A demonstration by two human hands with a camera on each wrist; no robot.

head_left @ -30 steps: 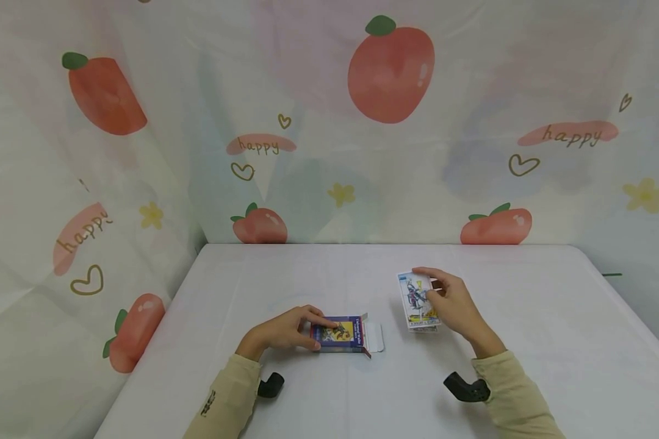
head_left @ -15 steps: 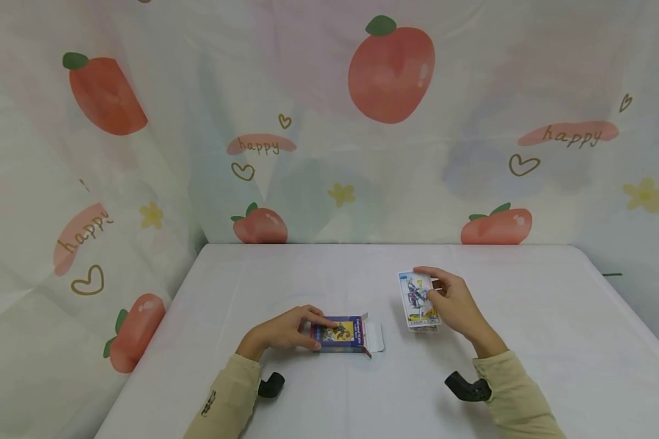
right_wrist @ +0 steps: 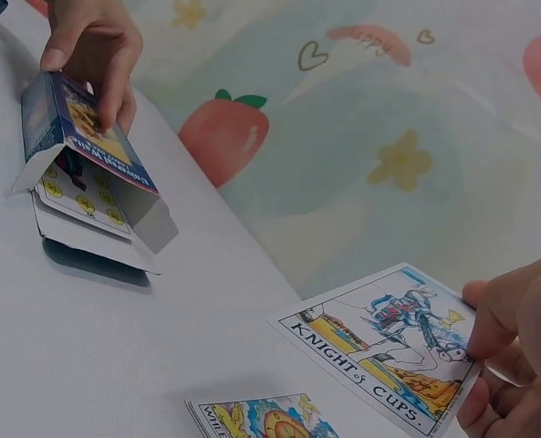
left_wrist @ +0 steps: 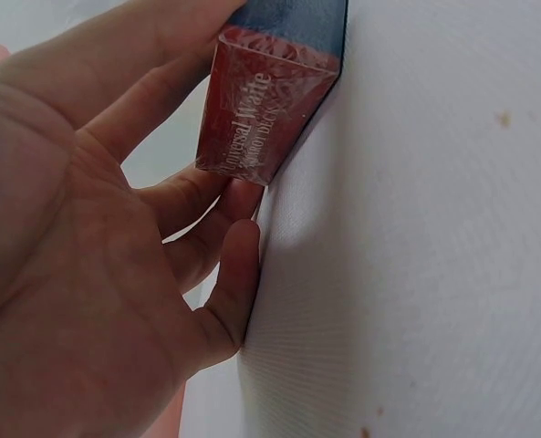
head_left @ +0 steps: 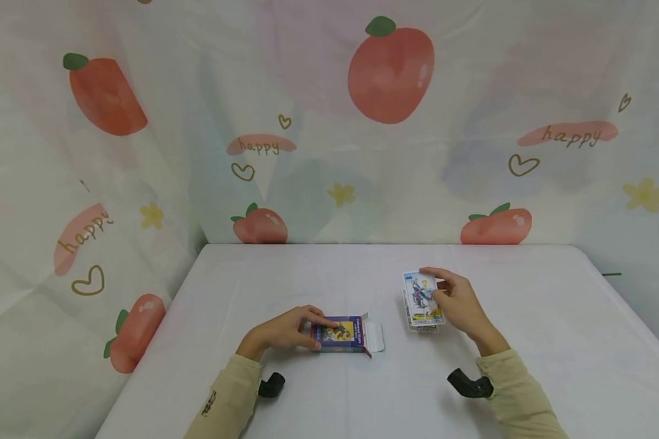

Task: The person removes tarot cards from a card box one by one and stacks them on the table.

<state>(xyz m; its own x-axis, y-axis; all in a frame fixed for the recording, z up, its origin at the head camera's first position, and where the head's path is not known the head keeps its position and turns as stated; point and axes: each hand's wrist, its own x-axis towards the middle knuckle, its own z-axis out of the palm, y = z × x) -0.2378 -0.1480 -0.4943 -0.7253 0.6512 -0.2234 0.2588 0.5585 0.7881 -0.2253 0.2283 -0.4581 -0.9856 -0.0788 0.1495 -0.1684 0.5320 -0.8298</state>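
Already got a card pile out, right of centre; pinching Knight of Cups in right grip, clamping opened box in left grip (with cards still inside).

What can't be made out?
Head: most of colourful rectangular paper card stack, covered by white rectangular paper Knight of Cups card.
Right wrist: stack's full title, cut by bottom edge.
Right wrist: number of white rectangular paper cards enclosed by blue cuboid cardboard box.
Left wrist: box's open end, past top edge.
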